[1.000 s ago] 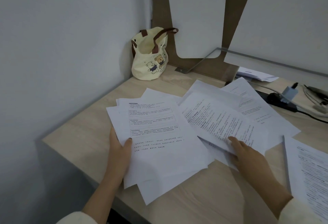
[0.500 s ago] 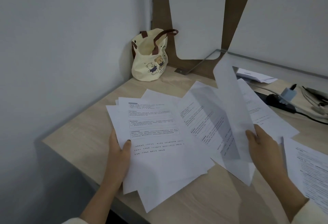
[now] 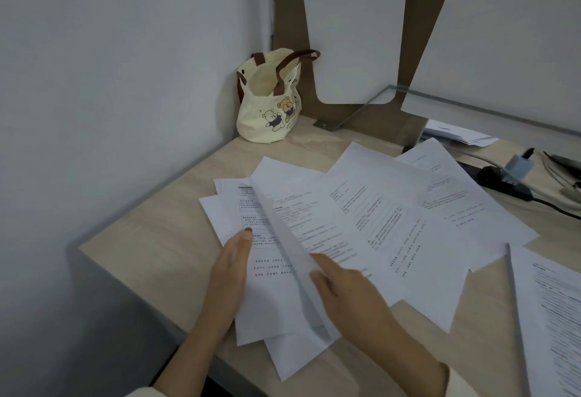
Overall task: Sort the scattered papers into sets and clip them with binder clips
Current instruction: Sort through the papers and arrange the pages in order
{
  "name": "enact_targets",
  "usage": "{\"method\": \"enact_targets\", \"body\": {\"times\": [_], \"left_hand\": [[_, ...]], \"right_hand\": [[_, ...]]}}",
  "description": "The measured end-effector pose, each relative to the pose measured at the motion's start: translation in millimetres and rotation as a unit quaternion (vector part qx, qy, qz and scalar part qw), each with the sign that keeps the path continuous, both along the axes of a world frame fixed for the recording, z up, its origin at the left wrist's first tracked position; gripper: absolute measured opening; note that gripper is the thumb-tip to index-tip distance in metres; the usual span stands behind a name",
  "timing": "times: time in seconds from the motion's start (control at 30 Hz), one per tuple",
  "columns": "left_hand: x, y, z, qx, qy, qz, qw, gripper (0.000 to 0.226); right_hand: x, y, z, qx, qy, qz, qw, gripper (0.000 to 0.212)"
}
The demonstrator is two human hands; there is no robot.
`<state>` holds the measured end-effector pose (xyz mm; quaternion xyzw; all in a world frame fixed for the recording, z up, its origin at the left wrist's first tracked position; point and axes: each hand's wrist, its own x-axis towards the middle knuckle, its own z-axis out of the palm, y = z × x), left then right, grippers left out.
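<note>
Printed white papers lie fanned out on a light wooden desk [image 3: 147, 239]. My left hand [image 3: 229, 274] grips the left stack of papers [image 3: 267, 299] at its left edge, thumb on the top sheet. My right hand [image 3: 349, 293] holds a single sheet [image 3: 283, 239] by its lower edge. That sheet stands tilted between the left stack and the spread papers [image 3: 396, 223] in the middle. Another printed pile [image 3: 553, 308] lies at the far right. I see no binder clips.
A cream tote bag [image 3: 270, 107] with bear prints stands in the back corner against the wall. A black power strip [image 3: 503, 176] with a plug and cables lies at the back right. More papers [image 3: 456, 137] lie under a glass shelf. The desk's front edge is close to me.
My right hand picked a sheet off the middle papers, lifted it, and has carried it left over the stack in my left hand. My left hand stayed gripping that stack.
</note>
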<state>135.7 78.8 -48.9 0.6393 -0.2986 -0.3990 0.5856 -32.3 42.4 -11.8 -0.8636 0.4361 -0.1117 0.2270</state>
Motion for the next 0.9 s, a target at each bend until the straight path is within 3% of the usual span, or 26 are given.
{"method": "enact_targets", "body": {"times": [0.17, 0.27, 0.37, 0.53, 0.63, 0.8, 0.87, 0.9], "left_hand": [[0, -4, 1, 0.018, -0.021, 0.012, 1.0, 0.02], [3, -7, -6, 0.034, -0.044, 0.021, 0.998, 0.015], [4, -11, -10, 0.035, -0.037, 0.034, 0.998, 0.014], [4, -18, -14, 0.023, -0.032, 0.033, 0.999, 0.014], [0, -19, -17, 0.015, -0.041, 0.024, 0.999, 0.026], [-3, -17, -16, -0.007, -0.058, 0.016, 0.998, 0.037], [-1, -16, -17, -0.012, -0.075, 0.019, 0.997, 0.036], [0, -16, -18, -0.013, -0.081, 0.018, 0.996, 0.036]], "right_hand": [[9, -1, 3, 0.218, -0.129, 0.035, 0.967, 0.025], [-13, -20, 0, 0.153, -0.145, -0.029, 0.977, 0.025], [-54, -43, -13, 0.042, -0.056, -0.116, 0.991, 0.039], [-99, -59, -33, 0.044, 0.051, -0.228, 0.971, 0.056], [-98, -54, -36, 0.035, 0.103, -0.181, 0.977, 0.057], [-83, -40, -32, 0.004, 0.074, -0.061, 0.995, 0.04], [-77, -33, -28, 0.03, 0.064, -0.032, 0.997, 0.05], [-74, -30, -26, 0.031, 0.061, -0.027, 0.997, 0.066]]}}
